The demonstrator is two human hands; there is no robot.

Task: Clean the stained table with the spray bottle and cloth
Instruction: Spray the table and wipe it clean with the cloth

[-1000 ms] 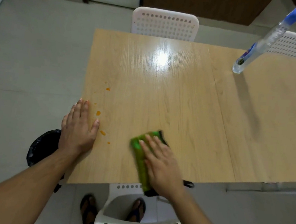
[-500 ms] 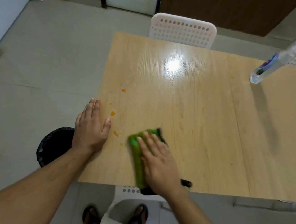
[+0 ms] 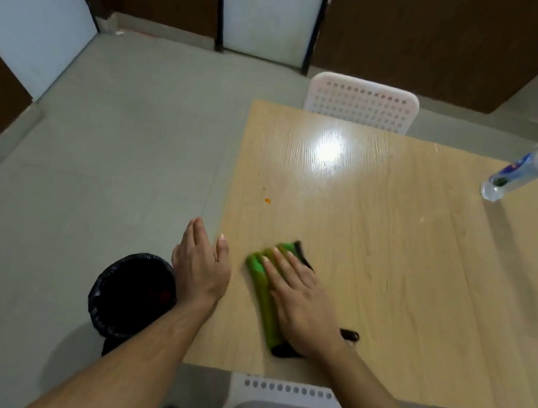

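A green cloth (image 3: 261, 288) with a black edge lies near the front left corner of the light wooden table (image 3: 386, 264). My right hand (image 3: 297, 302) presses flat on the cloth, fingers spread. At the table's left edge my left hand (image 3: 201, 263) sits flat and holds nothing, its thumb on the tabletop. An orange stain (image 3: 267, 200) shows farther back near the left edge. The clear spray bottle (image 3: 527, 168) stands at the far right; its top runs out of view.
A bin lined with a black bag (image 3: 134, 296) stands on the floor just left of the table. One white perforated chair (image 3: 362, 104) is at the far side, another (image 3: 285, 399) below the near edge by my feet. A small black object (image 3: 350, 336) lies beside my right wrist.
My right hand has slid the cloth leftward over the orange spots nearest my left hand; those spots no longer show. My left hand has shifted to the table's edge. The view has turned left.
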